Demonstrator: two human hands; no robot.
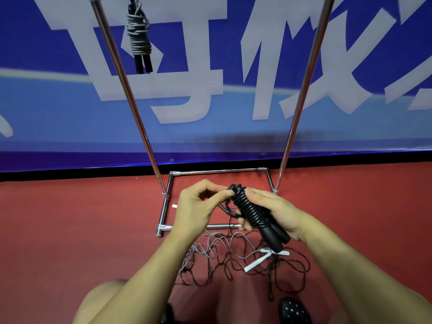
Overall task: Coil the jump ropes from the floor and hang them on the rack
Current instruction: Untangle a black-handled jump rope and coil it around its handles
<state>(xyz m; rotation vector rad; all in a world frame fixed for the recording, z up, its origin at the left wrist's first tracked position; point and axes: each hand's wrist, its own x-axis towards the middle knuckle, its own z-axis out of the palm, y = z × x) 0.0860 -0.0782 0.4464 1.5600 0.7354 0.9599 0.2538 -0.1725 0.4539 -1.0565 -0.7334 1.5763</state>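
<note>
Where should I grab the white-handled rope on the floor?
Grab the white handles. They lie crossed together on the red floor, stiff and clear of the loose tangle, so come straight down from above and pinch both at the crossing.

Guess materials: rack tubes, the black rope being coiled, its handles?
Rack tubes: likely chromed or polished steel, given the mirror-bright streaks and metal corner joints.
Black rope, wound by both hands: probably PVC or rubber cord; smooth, slightly glossy, holds tight turns.
Handles: matte black, faintly textured; foam or soft rubber, can't tell which.
</note>
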